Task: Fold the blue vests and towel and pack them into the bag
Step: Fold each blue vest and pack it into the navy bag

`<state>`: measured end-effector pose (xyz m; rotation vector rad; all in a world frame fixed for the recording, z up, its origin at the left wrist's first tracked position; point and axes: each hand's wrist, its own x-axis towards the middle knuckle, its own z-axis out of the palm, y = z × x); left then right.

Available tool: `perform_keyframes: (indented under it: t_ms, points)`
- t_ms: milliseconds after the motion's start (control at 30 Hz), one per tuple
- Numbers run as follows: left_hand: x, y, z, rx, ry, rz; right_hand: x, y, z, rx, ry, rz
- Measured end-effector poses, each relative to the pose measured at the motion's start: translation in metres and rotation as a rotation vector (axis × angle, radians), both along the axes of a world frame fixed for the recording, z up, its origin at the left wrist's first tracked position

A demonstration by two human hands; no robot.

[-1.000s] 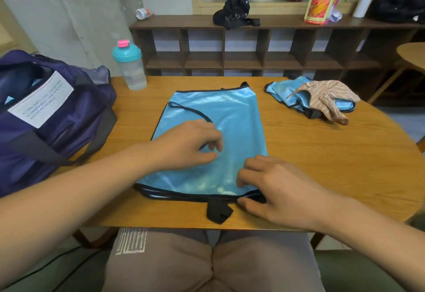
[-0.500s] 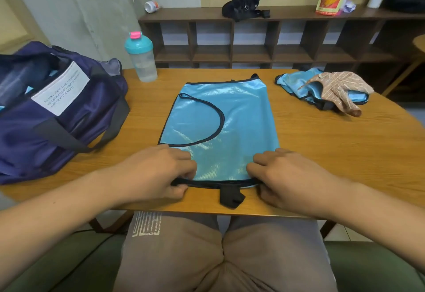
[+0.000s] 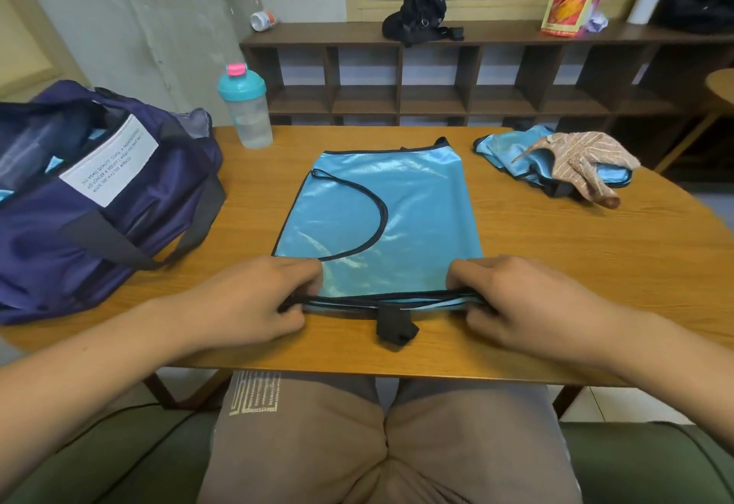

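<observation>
Head view, vest (image 3: 381,201): long axis points straight away.
Left hand (image 3: 254,297): pinches near-left corner.
Right hand (image 3: 516,299): pinches near-right corner.

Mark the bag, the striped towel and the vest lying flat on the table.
bag (image 3: 47,273), head view, on its purple front wall.
striped towel (image 3: 576,164), head view, on the middle of the cloth.
flat vest (image 3: 417,205), head view, on the shiny blue panel right of the black curved trim.
</observation>
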<state>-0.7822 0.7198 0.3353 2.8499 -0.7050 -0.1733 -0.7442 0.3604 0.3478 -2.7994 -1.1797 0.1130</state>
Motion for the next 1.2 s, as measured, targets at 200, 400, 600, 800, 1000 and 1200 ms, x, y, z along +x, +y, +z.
perform_keyframes:
  t_ms: [200, 400, 600, 800, 1000, 1200]
  points:
    - [-0.003, 0.011, 0.026, -0.257, 0.173, 0.034, 0.004, -0.021, 0.026, 0.122, 0.278, 0.014]
    - [0.022, 0.017, 0.051, -0.500, 0.136, 0.099, 0.031, -0.028, 0.049, 0.415, 0.283, -0.113]
    - [0.073, 0.016, 0.053, -0.668, -0.016, 0.225, 0.086, -0.019, 0.047, 0.597, 0.209, -0.273]
    - [0.144, 0.017, 0.034, -0.726, -0.145, 0.382, 0.156, 0.000, 0.028, 0.694, 0.044, -0.383]
    - [0.206, 0.015, 0.014, -0.742, -0.221, 0.461, 0.217, 0.019, 0.006, 0.723, -0.046, -0.473]
    - [0.242, 0.013, -0.013, -0.645, -0.242, 0.520, 0.253, 0.030, -0.027, 0.708, -0.126, -0.509]
